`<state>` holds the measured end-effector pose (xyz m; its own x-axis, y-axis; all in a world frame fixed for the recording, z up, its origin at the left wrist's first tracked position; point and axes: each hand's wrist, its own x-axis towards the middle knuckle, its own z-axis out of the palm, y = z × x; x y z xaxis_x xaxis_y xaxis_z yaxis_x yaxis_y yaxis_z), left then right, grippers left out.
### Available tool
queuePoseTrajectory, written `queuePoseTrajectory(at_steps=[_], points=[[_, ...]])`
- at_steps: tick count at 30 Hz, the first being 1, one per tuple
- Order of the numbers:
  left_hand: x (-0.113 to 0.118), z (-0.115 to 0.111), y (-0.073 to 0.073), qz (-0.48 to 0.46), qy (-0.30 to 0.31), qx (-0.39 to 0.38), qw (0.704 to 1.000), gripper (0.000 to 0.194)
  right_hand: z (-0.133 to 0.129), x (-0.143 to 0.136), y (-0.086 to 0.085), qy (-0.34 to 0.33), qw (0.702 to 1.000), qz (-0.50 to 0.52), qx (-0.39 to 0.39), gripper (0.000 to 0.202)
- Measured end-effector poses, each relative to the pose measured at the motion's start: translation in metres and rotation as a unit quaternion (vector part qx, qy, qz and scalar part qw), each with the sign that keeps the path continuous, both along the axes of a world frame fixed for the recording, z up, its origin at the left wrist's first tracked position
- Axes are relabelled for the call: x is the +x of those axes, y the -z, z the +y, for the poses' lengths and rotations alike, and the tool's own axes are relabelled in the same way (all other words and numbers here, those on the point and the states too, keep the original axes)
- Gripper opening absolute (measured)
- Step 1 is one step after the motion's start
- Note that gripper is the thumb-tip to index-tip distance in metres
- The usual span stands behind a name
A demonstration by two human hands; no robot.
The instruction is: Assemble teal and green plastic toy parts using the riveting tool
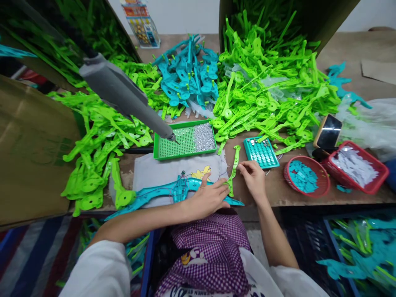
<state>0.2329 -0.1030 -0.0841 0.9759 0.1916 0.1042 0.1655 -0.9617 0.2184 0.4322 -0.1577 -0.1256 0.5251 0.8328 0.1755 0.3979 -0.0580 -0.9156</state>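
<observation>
While the left hand (208, 198) lies palm down, fingers loosely spread, across the right-hand part of the blue frame (159, 190), its fingertips reach the lower part of the green strip (236, 161). Beside that strip's edge the right hand (253, 177) has thumb and forefinger drawn together; whether they pinch anything cannot be told. The frame lies along the near edge of the table (284, 200), partly over a grey cloth (163, 168), and the strip lies roughly crosswise to it, beside the cloth's right end. Good handling here probably means a light, steady press from the left fingers, so that the strip does not swivel under the right fingertips. Thin wires (171, 194) at the frame's middle deserve care: the left palm and wrist are best kept off them, since a tug could pull one loose. The cloth may slip, so pressing straight down seems safer than pushing sideways. Because the screwdriver (119, 95) hangs with its tip over the green tray (185, 155), the left arm is wise to move low, without jolting the screws (204, 137).
</observation>
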Motion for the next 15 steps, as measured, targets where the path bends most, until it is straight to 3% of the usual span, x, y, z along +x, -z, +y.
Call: queuePoseTrajectory(at_steps=[5, 8, 12, 15], points=[[-0.006, 0.004, -0.013, 0.056, 0.024, -0.033, 0.998, 0.026, 0.007, -0.001, 0.012, 0.016, 0.999, -0.047, -0.021, 0.028], [-0.005, 0.010, -0.016, 0.028, 0.020, -0.074, 0.997, 0.023, 0.010, -0.001, 0.017, 0.034, 0.997, -0.064, -0.037, 0.030], [0.021, 0.037, -0.013, -0.038, -0.081, -0.100, 0.991, 0.027, 0.015, -0.001, 0.021, 0.037, 0.997, -0.064, -0.039, 0.030], [0.051, 0.063, -0.003, -0.010, -0.144, -0.129, 0.981, 0.028, 0.017, -0.001, 0.023, 0.057, 0.996, -0.057, -0.039, 0.031]])
